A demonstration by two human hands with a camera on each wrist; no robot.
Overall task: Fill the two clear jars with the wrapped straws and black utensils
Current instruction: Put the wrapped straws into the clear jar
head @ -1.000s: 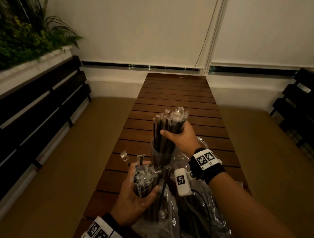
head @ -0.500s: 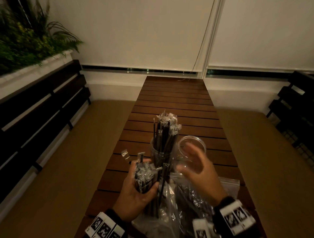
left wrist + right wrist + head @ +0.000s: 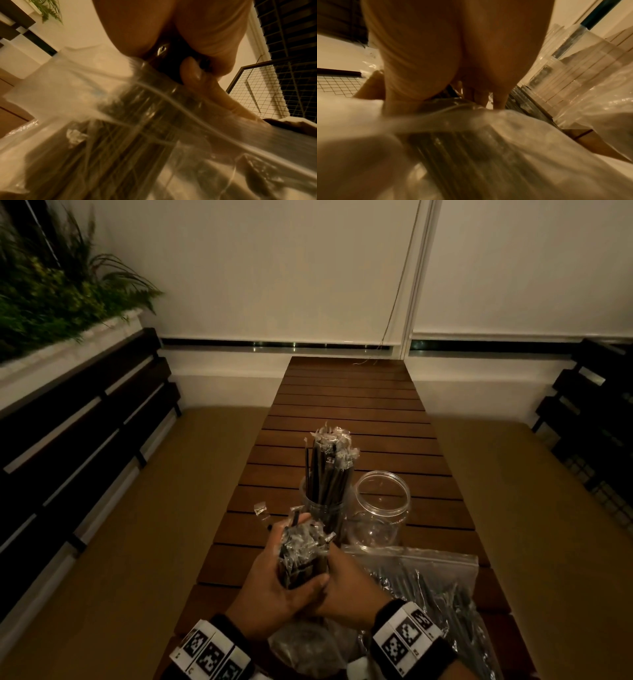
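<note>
Two clear jars stand on the slatted wooden table (image 3: 346, 392). The left jar (image 3: 323, 510) holds a tall bunch of wrapped black straws (image 3: 330, 460). The right jar (image 3: 382, 510) is empty. Nearer to me, both hands hold one bundle of wrapped straws (image 3: 301, 553) that rises out of a clear plastic bag (image 3: 308, 648). My left hand (image 3: 274, 587) grips the bundle from the left, thumb across its front. My right hand (image 3: 342, 580) closes on it from the right. Both wrist views show palms and blurred plastic (image 3: 120, 135) (image 3: 471, 142) with dark straws inside.
A zip bag of black utensils (image 3: 435, 587) lies at the right front of the table. A loose wrapper piece (image 3: 260, 508) lies left of the jars. Dark benches stand on both sides, and a planter (image 3: 51, 289) at the far left.
My right hand let go of the straws it had lowered into the left jar, drew back toward me and now grasps the bundle held in my left hand.
</note>
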